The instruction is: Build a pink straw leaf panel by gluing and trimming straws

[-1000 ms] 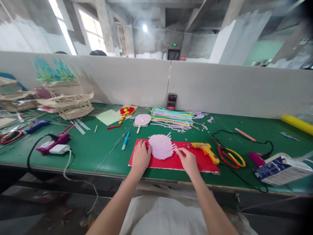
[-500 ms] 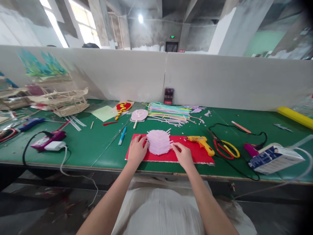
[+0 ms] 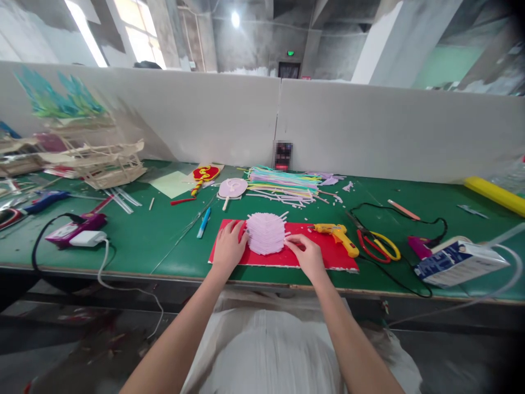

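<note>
A round lilac piece [image 3: 266,234], built of thin strips laid in a slanting, leaf-like pattern, lies on a red board [image 3: 328,261]. Loose strip ends stick out at its upper right and right edges. My left hand [image 3: 230,246] rests on the board with fingers stretched out, their tips at the piece's left edge. At the right edge, my right hand [image 3: 305,253] has thumb and forefinger pinched together close to a short lilac strip end. Whatever sits between those fingertips is too small to make out. A yellow glue gun [image 3: 337,235] lies on the board, right of that hand.
Behind the board lie a bundle of coloured strips [image 3: 283,183], a lilac fan shape [image 3: 232,188] and a blue pen [image 3: 204,223]. Scissors [image 3: 375,244] and a blue-white carton [image 3: 457,264] are to the right. A purple power strip [image 3: 76,230] and stick-built models [image 3: 106,164] stand left.
The whole view has shifted slightly as the head tilted. Both hands stay in nearly the same places around the lilac piece.
</note>
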### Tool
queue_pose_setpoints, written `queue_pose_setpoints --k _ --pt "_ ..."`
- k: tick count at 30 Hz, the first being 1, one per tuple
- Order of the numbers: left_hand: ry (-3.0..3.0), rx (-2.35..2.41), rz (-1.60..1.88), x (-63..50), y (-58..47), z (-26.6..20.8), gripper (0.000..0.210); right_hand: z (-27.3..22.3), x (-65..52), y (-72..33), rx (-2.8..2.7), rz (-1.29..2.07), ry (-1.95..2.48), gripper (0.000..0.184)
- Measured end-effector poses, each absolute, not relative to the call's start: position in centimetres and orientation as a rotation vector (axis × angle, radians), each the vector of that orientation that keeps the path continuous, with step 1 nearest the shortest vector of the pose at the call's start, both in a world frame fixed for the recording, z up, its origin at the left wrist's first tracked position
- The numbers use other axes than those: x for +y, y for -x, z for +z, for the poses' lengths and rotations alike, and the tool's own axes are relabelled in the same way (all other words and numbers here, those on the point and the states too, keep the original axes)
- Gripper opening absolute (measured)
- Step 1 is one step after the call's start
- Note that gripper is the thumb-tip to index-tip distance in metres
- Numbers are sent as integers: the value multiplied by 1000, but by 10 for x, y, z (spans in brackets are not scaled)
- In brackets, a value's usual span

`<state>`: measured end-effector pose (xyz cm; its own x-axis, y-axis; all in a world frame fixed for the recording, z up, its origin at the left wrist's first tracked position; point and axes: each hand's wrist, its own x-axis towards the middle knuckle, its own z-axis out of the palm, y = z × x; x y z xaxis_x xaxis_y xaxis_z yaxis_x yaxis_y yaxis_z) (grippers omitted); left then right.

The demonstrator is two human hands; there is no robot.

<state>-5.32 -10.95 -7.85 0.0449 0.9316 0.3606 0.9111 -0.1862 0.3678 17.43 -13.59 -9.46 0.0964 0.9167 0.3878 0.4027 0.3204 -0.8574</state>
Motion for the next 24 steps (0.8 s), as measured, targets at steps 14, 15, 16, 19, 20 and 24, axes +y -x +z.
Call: queue_pose_setpoints --k 14,15,16,19,20,24 --pt "-2262 1977 852 -108 53 -81 34 -77 -129 -194 -1731 855 1178 13" --pt "-2263 1978 848 -108 53 -81 34 -78 -129 -194 -1747 830 1146 14" --pt "-2262 1981 842 -108 52 -81 35 -79 -129 -193 -1765 799 1110 14" --pt "-2262 1983 832 -109 52 -81 36 -81 -129 -190 -1824 739 1032 16" --pt "-2260 1979 829 -109 51 -81 36 -82 -129 -189 -1842 732 1028 17" --pt "-2252 1976 811 -108 52 -82 35 -86 -127 -188 -1902 673 1046 18"
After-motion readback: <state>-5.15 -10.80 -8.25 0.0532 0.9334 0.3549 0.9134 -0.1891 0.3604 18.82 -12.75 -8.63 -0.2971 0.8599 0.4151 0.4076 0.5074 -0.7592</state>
